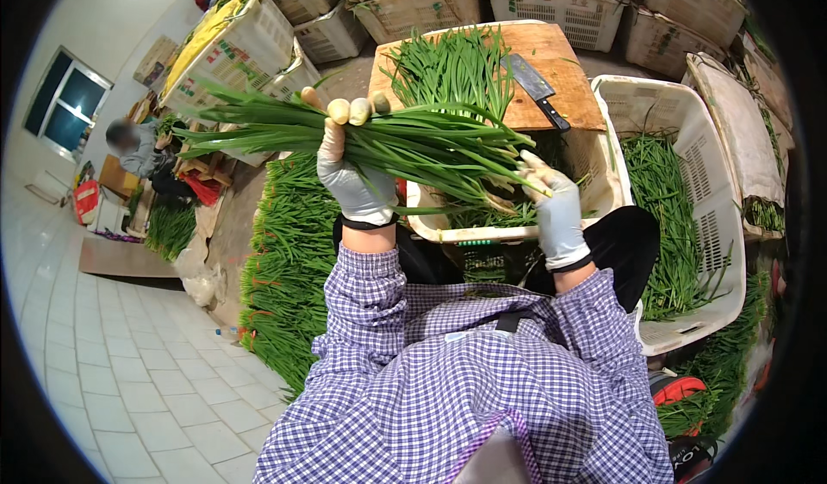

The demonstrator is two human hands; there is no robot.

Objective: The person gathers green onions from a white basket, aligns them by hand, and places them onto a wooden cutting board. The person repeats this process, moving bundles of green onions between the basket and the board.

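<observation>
My left hand (354,154), in a pale glove with stained fingertips, is closed around a bunch of long green leaves, which look like garlic chives (420,141). The bunch lies level, its pale stem ends to the right. There my right hand (549,193), gloved too, has its fingers at the stem ends; its grip is partly hidden. Below the bunch is a white plastic crate (446,230) with loose leaves inside. Across its far side rests a wooden board (562,51) bearing a pile of leaves (452,73) and a cleaver (533,86) with a black handle.
A large white crate (727,277) holding leaves stands at my right. Tied bundles of leaves (291,258) are stacked at my left. Stacked crates (555,9) line the far side. Another person (145,151) sits at the far left beside more leaves (171,225).
</observation>
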